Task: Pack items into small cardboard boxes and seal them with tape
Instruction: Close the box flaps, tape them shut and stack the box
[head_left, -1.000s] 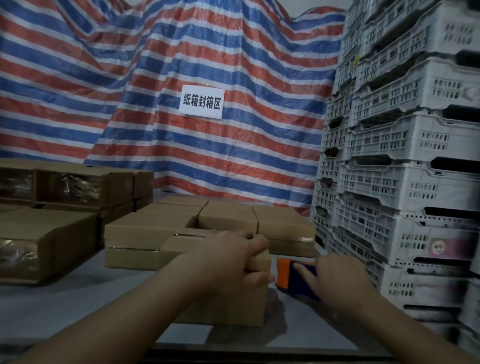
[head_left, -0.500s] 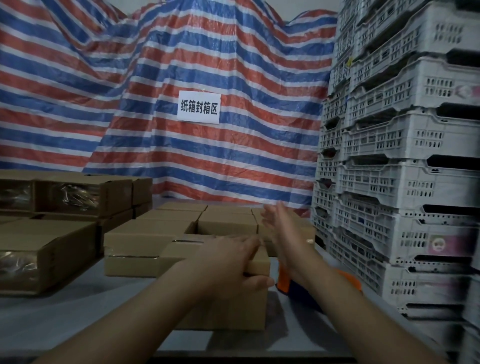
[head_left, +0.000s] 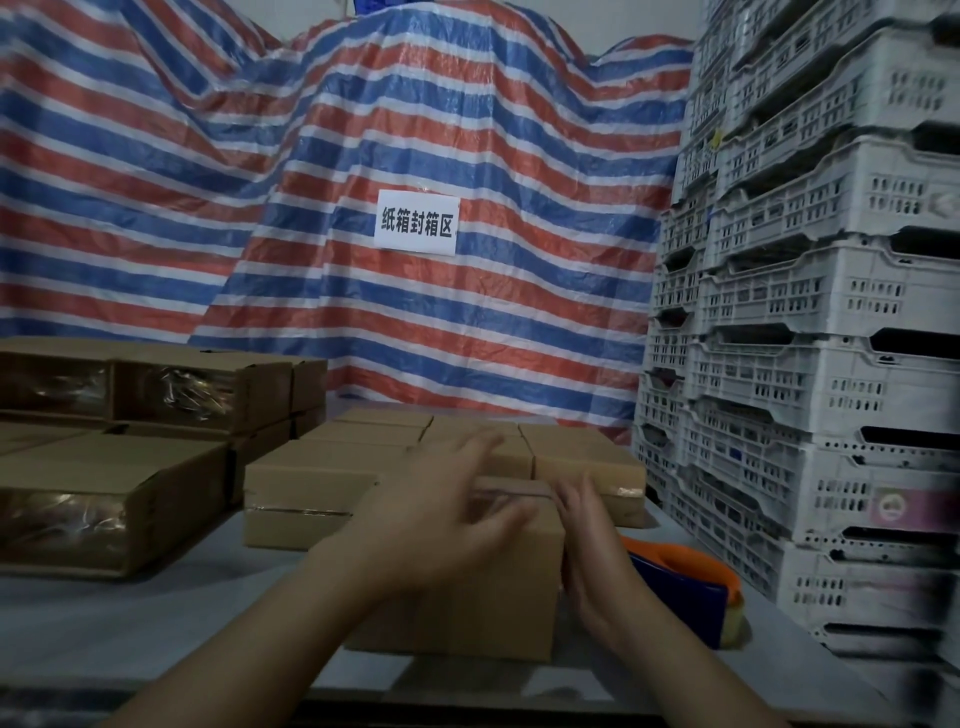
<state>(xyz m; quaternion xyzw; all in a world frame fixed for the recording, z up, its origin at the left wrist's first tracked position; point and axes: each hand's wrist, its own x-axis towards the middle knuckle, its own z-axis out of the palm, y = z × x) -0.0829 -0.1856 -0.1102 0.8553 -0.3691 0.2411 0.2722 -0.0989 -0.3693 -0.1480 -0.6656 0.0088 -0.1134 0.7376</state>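
A small brown cardboard box (head_left: 467, 613) stands closed on the grey table in front of me, with a strip of tape across its top. My left hand (head_left: 441, 519) hovers over the box top, fingers spread and blurred. Flat against the box's right side presses my right hand (head_left: 592, 551), fingers straight. An orange and blue tape dispenser (head_left: 691, 587) lies on the table just right of the box, partly hidden by my right forearm.
Several sealed boxes (head_left: 322, 488) sit in rows behind the box, and taller stacks (head_left: 104, 499) fill the left. Grey plastic crates (head_left: 810, 364) tower on the right. A striped tarp with a white sign (head_left: 415, 223) hangs behind. The table edge (head_left: 571, 696) is near me.
My right hand left the tape dispenser, swung up and came down flat against the box's right side. My left hand let go of the box top and lifted, fingers spread.
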